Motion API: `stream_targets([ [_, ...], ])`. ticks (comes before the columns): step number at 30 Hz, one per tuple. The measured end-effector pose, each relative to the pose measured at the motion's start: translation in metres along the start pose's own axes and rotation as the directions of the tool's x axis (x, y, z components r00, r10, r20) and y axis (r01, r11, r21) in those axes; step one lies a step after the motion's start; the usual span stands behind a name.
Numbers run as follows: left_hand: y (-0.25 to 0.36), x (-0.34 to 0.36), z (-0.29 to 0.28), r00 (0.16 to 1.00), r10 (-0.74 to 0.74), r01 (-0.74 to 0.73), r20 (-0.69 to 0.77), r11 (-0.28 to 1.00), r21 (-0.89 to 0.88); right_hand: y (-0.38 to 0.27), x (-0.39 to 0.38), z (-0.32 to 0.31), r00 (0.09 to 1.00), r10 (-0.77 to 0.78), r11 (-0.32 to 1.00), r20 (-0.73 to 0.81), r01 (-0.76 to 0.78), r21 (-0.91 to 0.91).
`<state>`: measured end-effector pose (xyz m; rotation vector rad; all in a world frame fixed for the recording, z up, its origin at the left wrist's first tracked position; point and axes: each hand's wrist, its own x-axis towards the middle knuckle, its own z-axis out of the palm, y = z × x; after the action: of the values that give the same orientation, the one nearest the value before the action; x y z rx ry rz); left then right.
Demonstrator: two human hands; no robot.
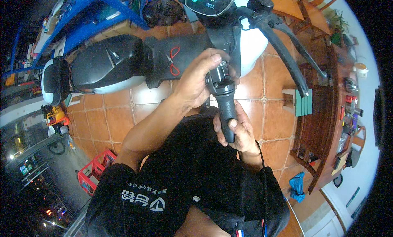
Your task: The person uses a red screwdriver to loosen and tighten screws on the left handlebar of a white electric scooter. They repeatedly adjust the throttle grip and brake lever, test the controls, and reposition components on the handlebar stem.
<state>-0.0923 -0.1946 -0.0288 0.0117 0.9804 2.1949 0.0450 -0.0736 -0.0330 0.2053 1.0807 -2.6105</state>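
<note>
A black ribbed handlebar grip (227, 112) with a dark switch-like housing (221, 74) at its upper end is held between both hands, over the scooter's near side. My left hand (200, 75) is closed around the housing, thumb on top. Lower down, my right hand (238, 130) wraps the grip's free end, its thumb across the rubber. Part of the housing is hidden behind my left fingers. Beyond them is the electric scooter, with a lit display (209, 3) and a black handlebar (284, 53) with a brake lever (305, 52).
Red-handled scissors (173, 61) lie on the scooter's footboard. Slim metal tools (110, 58) rest on its black seat (107, 75). A green-topped stool (303, 102) and a wooden bench (317, 130) stand right. A red crate (97, 167) and blue plastic bag (297, 186) are on the floor.
</note>
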Motion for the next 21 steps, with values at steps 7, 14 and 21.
stream_targets([
  [7,0.004,0.002,0.012,0.997,-0.047,0.046,-0.062,0.999,-0.018,-0.010,-0.006,0.007,1.000,-0.012,0.991,0.006,0.011,0.132],
  [14,0.004,-0.004,0.011,0.996,0.027,-0.024,-0.084,0.999,0.033,-0.018,-0.002,0.012,1.000,0.018,1.000,0.021,-0.018,0.016],
  [21,0.011,-0.010,0.008,0.995,0.085,-0.082,-0.051,0.994,0.066,-0.018,0.000,0.016,0.999,0.033,0.998,-0.019,-0.034,-0.053],
])
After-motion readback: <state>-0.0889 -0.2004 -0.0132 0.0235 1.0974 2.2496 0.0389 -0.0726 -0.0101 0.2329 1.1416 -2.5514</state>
